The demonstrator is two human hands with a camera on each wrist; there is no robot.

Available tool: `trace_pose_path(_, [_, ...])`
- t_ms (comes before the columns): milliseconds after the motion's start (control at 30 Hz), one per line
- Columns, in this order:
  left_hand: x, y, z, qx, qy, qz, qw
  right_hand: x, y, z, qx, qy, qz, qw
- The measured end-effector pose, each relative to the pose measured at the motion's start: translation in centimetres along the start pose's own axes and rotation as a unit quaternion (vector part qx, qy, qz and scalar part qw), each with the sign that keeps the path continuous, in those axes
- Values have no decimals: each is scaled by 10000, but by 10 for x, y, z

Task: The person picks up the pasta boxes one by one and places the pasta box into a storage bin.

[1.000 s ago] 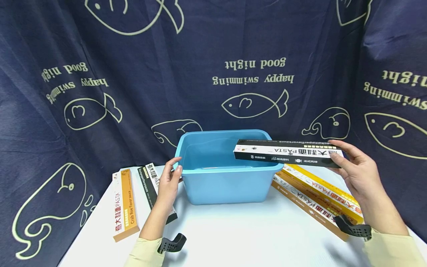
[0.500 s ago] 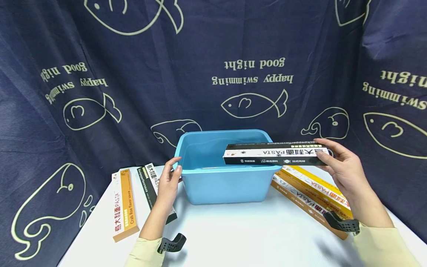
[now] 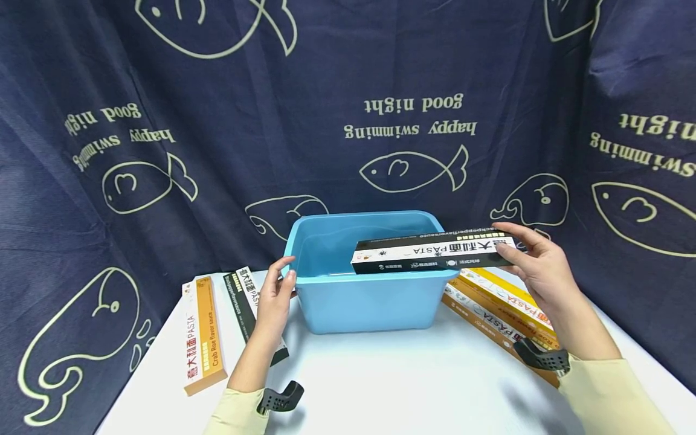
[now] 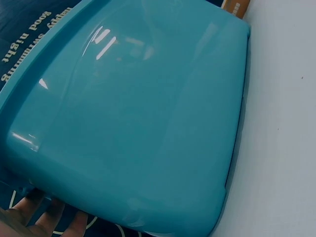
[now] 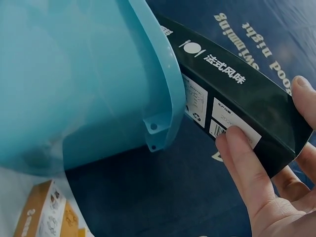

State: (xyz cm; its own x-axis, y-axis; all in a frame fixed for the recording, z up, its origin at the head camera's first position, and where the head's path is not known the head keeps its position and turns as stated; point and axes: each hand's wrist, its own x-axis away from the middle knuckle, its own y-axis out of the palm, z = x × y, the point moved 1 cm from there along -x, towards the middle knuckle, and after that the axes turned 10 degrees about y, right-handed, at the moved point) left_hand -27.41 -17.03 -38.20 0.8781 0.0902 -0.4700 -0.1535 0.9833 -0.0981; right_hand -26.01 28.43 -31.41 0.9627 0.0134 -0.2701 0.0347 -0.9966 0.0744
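My right hand [image 3: 538, 263] grips the right end of a black-and-white pasta box [image 3: 429, 252]. The box lies almost level over the blue bin [image 3: 370, 305], its left end above the bin's opening and its right end beyond the right rim. In the right wrist view, fingertips [image 5: 239, 136] press the underside of the black box [image 5: 232, 84], which passes behind the bin's rim [image 5: 170, 64]. My left hand [image 3: 276, 296] holds the bin's left rim between thumb and fingers. The left wrist view has its fingers [image 4: 52, 215] at the bin wall [image 4: 138, 113], partly cut off.
On the left of the white table [image 3: 370, 386] lie an orange-and-white crab roe pasta box [image 3: 203, 332] and a black-and-white pasta box [image 3: 241, 296], partly behind my left arm. Right of the bin lie a yellow pasta box [image 3: 505, 290] and orange-brown boxes [image 3: 484, 323]. A dark blue curtain [image 3: 321, 157] hangs behind.
My right hand has moved left with the black pasta box, so more of the box is over the bin. The left hand and the bin have stayed in place.
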Motion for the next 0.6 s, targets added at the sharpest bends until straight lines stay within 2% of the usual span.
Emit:
trace_pose_path(267, [1, -1, -1, -20, 13, 34, 10000, -6, 14, 1, 455, 276, 67, 9986])
trace_pose_path(600, [0, 1, 0, 6, 48, 36, 10000, -12, 30, -1, 769, 388, -128, 9962])
